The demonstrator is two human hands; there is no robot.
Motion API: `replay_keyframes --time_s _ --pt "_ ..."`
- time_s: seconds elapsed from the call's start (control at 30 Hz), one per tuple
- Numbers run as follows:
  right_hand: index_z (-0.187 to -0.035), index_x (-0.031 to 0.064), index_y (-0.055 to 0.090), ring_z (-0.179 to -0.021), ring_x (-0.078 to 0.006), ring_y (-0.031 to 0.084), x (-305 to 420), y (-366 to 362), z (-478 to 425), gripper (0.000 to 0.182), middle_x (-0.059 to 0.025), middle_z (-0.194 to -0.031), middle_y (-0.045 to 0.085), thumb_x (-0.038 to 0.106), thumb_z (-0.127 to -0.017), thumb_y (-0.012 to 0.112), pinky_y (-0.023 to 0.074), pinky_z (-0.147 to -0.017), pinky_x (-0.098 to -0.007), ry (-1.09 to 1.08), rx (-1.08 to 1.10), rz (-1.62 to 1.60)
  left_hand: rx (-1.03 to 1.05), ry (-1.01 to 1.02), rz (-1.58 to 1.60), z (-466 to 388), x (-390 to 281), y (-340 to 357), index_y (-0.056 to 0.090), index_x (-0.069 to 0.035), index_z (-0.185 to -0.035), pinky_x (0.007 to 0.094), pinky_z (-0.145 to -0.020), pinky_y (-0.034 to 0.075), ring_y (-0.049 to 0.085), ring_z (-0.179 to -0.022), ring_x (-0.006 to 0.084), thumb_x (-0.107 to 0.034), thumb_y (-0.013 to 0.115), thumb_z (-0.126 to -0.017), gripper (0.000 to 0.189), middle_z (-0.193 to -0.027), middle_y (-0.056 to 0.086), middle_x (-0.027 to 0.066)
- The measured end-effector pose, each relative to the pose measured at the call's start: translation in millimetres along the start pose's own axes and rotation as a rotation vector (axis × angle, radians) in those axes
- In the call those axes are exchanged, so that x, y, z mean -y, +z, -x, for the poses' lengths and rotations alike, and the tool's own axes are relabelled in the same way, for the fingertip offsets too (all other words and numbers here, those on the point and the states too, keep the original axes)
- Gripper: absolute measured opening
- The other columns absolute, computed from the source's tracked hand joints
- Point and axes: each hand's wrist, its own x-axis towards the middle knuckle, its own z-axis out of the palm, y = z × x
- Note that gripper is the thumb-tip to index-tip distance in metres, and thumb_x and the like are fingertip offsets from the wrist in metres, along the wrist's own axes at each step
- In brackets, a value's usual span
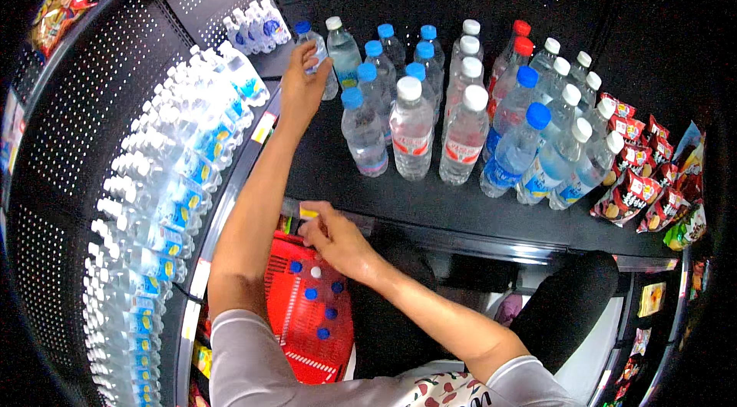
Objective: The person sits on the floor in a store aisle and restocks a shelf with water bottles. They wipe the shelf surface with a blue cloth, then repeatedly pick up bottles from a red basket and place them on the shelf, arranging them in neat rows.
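Observation:
My left hand (305,81) is raised at the left end of the black shelf, at a clear plastic bottle (328,76) with a dark blue cap. Its fingers and thumb overlap the bottle's upper part; whether they grip it is unclear. Beside that bottle stands a clear one (344,53) with a white cap. My right hand (339,243) hovers low by the shelf's front edge, fingers loosely bent and apart, with nothing visible in it. Close to its fingertips is a yellow-marked shelf label (308,213). Beneath it sits a red plastic basket (311,343) containing bottles with blue and white caps.
Rows of bottles with light blue (352,98), white (475,98) and blue caps (538,115) stand on the black shelf (414,202). Red snack bags (630,197) lie at its right end. Densely packed water bottles (173,211) line the left shelf, whose price-label rail (230,194) curves past my left forearm.

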Motion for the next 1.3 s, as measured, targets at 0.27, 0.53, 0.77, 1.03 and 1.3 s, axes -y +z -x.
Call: replay_keyframes --time_s 0.27,0.53,0.77,1.03,1.3 --pt "-0.139 -0.0036 0.046 -0.085 -0.0274 0.069 2 1 3 0.041 -0.0185 -0.091 0.067 0.016 -0.103 0.052 0.0532 -0.078 -0.0396 -0.096 -0.006 -0.020 -0.095 -0.029 -0.166 -100 52 46 0.045 0.004 -0.145 0.0431 -0.106 0.047 0.060 -0.126 0.0392 -0.036 0.079 -0.086 0.079 -0.137 0.060 0.0266" --pt "-0.143 0.0004 0.047 -0.094 -0.0226 0.070 21 -10 8 0.041 -0.0176 -0.099 0.069 0.013 -0.104 0.053 0.0544 -0.086 -0.0355 -0.028 0.066 0.065 0.008 -0.053 -0.332 -92 41 51 0.064 -0.003 -0.114 0.0452 -0.089 0.052 0.068 -0.103 0.0367 -0.037 0.078 -0.087 0.046 -0.112 0.069 0.0216" --pt "-0.142 -0.0020 0.045 -0.091 -0.0226 0.071 14 0 6 0.041 -0.0169 -0.098 0.070 0.014 -0.105 0.051 0.0557 -0.084 -0.0360 -0.011 0.058 0.007 -0.080 -0.052 -0.250 -55 68 16 0.064 0.000 -0.112 0.0456 -0.085 0.052 0.068 -0.099 0.0407 -0.039 0.075 -0.089 0.046 -0.107 0.071 0.0240" --pt "-0.139 -0.0030 0.047 -0.086 -0.0190 0.068 1 -3 1 0.040 -0.0148 -0.098 0.069 0.013 -0.103 0.051 0.0575 -0.071 -0.0334 -0.041 0.023 -0.016 -0.227 -0.192 0.007 38 42 -7 0.065 -0.001 -0.114 0.0322 -0.073 0.054 0.069 -0.087 0.0188 -0.031 0.071 -0.096 0.036 -0.097 0.071 0.0113" --pt "-0.142 0.0016 0.046 -0.090 -0.0148 0.066 4 -11 -1 0.040 -0.0105 -0.109 0.066 0.017 -0.105 0.051 0.0598 -0.067 -0.0293 0.107 0.059 -0.101 -0.385 -0.389 0.249 120 6 -77 0.062 0.000 -0.119 0.0284 -0.054 0.061 0.067 -0.083 0.0157 -0.034 0.068 -0.099 0.040 -0.104 0.066 0.0091"
